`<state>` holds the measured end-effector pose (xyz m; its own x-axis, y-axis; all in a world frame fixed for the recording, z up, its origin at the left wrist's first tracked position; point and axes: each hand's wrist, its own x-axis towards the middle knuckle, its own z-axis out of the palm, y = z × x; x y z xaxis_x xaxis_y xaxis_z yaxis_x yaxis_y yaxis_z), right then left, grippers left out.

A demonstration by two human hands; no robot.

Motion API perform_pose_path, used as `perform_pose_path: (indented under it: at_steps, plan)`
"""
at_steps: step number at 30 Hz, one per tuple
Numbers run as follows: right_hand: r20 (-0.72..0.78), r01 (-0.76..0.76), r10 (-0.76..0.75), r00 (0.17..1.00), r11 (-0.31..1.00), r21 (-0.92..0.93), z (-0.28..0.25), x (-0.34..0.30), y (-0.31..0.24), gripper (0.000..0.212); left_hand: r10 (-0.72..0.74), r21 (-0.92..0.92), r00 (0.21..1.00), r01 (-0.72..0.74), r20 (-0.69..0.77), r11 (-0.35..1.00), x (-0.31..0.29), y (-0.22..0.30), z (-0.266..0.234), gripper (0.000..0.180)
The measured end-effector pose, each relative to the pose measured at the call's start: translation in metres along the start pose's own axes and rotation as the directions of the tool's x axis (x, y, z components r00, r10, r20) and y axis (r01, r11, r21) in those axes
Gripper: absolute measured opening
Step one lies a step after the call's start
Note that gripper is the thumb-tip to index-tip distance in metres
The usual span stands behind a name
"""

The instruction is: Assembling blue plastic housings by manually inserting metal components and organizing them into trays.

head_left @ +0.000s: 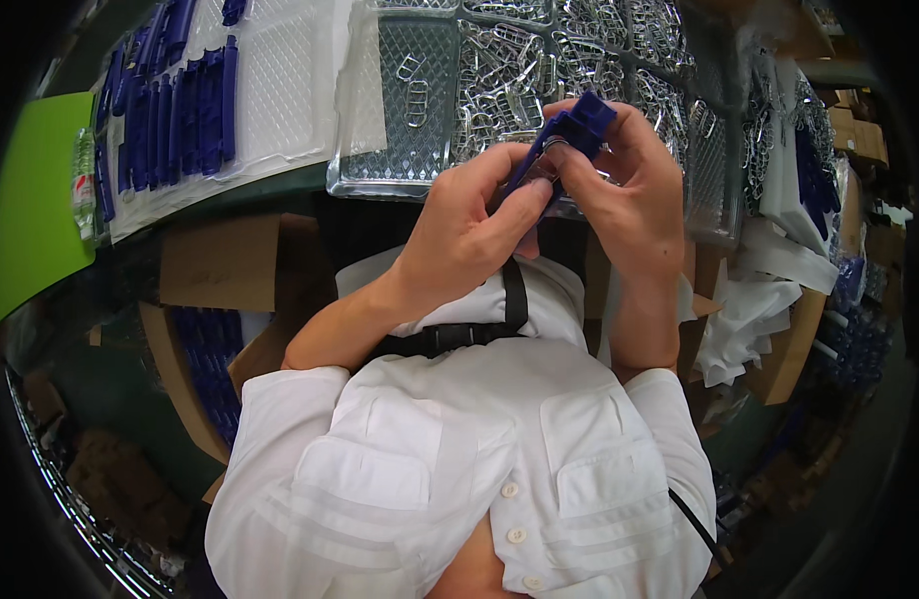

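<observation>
A long dark blue plastic part (587,118) is held slantwise in front of my chest, its blocky end up and to the right. My left hand (469,225) is closed round its lower length, thumb along the side. Gripping the upper end is my right hand (634,190), its thumb pressed against a small shiny metal piece (555,143) on the part. Fingers hide much of that metal piece, so its full shape cannot be made out. Just beyond my hands lies a clear compartment tray (335,185) with many bent metal wire clips (504,75).
More blue plastic parts (185,115) lie in rows on a white textured sheet (280,90) at the left, beside a bright green panel (35,200). A cardboard box (220,262) with blue parts stands below the table. White wrapping (754,324) hangs from a box at the right.
</observation>
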<state>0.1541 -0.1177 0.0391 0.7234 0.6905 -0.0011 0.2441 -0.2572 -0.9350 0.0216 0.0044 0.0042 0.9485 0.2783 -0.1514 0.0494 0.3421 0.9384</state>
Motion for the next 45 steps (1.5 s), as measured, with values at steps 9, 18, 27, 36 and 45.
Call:
perform_pose_path:
  at_steps: [9,18,27,36,45]
  plan:
    - [-0.073,0.106,-0.102,0.992,0.993,0.05,0.006,0.005,0.023,0.025,0.003,0.046,0.999,-0.001,-0.054,0.999,0.017,-0.007,0.0,0.022]
    - [-0.022,0.179,-0.228,0.973,0.695,0.696,-0.012,0.009,0.019,0.041,0.01,-0.062,0.982,0.002,0.191,0.998,-0.014,0.023,-0.013,0.056]
    - [0.072,0.056,-0.176,0.982,0.628,0.776,0.0,0.004,0.007,0.066,0.548,0.63,0.835,-0.398,-0.051,0.667,-0.017,0.028,0.007,0.061]
    - [0.15,-0.057,-0.108,0.983,0.594,0.802,-0.001,0.021,0.007,0.07,0.58,0.728,0.814,-0.378,-0.033,0.572,-0.01,0.03,0.005,0.063]
    - [0.174,-0.106,-0.091,0.981,0.502,0.858,0.0,0.033,0.008,0.063,0.582,0.806,0.812,-0.317,-0.041,0.499,-0.012,0.03,0.005,0.064]
